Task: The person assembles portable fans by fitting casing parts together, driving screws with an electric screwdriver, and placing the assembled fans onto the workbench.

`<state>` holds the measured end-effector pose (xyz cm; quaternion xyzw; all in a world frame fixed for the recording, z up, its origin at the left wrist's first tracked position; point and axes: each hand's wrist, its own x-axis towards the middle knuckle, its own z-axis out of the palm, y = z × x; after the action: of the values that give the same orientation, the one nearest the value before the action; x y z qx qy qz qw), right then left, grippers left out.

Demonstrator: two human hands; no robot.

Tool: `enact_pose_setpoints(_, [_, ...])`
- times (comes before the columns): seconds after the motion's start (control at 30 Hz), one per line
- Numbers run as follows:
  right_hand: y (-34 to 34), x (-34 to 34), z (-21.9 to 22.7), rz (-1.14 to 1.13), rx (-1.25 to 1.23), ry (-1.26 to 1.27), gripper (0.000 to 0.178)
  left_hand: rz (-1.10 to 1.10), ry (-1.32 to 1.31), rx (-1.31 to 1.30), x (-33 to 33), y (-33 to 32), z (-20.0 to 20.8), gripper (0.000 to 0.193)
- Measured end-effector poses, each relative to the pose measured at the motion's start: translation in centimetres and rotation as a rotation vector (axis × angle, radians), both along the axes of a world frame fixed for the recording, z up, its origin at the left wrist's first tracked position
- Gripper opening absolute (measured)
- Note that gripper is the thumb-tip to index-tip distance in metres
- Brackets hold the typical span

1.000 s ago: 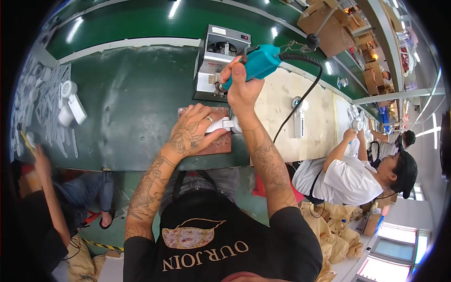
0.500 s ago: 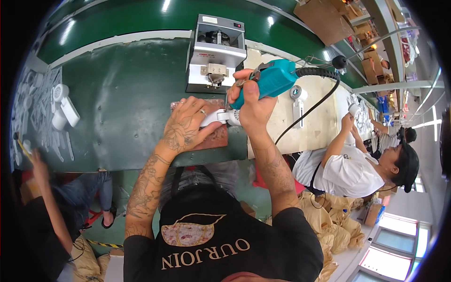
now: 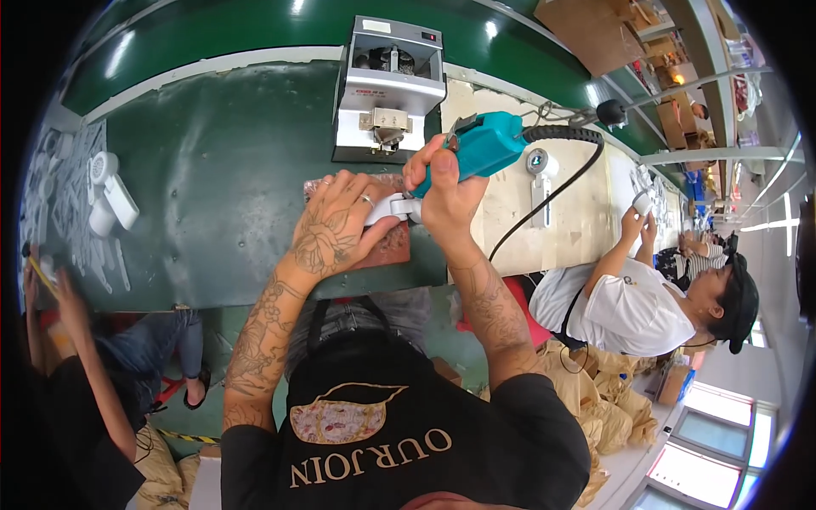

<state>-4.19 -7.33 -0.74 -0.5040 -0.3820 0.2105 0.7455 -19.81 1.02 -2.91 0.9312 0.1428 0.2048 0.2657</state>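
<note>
My left hand is closed over a white handheld fan, pressing it against a reddish-brown pad on the bench. In my right hand is a teal electric screwdriver, gripped with the fingers wrapped round its body. It slants down to the left, so its lower end is close to the fan's hinged end. My right hand hides the tip, and I cannot tell whether it touches the fan. A black cable leads from the top of the screwdriver.
Behind the pad stands a silver screw-feeder machine. Another white fan lies on the pale board to the right. White fans and plastic parts lie at the left. A co-worker in white sits at the right; another person's arm shows at left.
My right hand and the screwdriver have shifted slightly left, closer to my left hand, covering more of the fan's round end. My left hand stays on the fan.
</note>
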Motion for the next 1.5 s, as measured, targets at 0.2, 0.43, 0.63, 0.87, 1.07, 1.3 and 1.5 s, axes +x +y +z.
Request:
enact_pose_setpoints(0.2, [0.4, -0.2, 0.4, 0.006, -0.06, 0.024, 0.04, 0.004, -0.061, 0.01, -0.1, -0.1, 0.0, 0.04])
enact_pose_setpoints(0.43, [2.4, 0.2, 2.9, -0.007, 0.065, -0.036, 0.042, 0.028, -0.009, 0.031, -0.2, 0.1, -0.1, 0.042])
enact_pose_setpoints(0.63, [6.6, 0.5, 2.7, -0.032, 0.109, -0.122, 0.037, 0.02, -0.036, 0.026, -0.5, 0.0, -0.4, 0.038])
enact_pose_setpoints(0.87, [6.2, 0.3, 2.0, 0.016, 0.038, -0.062, 0.036, 0.03, -0.073, 0.012, -0.4, -0.3, -0.1, 0.038])
enact_pose_setpoints(1.07, [1.3, -1.4, 3.1, -0.02, 0.05, 0.033, 0.047, 0.045, -0.066, 0.018, -0.5, -0.1, -0.2, 0.038])
enact_pose_setpoints(1.3, [-2.1, -1.3, 2.8, 0.02, -0.038, -0.007, 0.059, 0.021, -0.057, 0.003, -0.3, 0.1, -0.5, 0.033])
enact_pose_setpoints(1.5, [-2.5, -1.0, 1.8, 0.086, 0.032, 0.066, 0.041, 0.029, -0.081, 0.031, -0.1, -0.1, -0.7, 0.03])
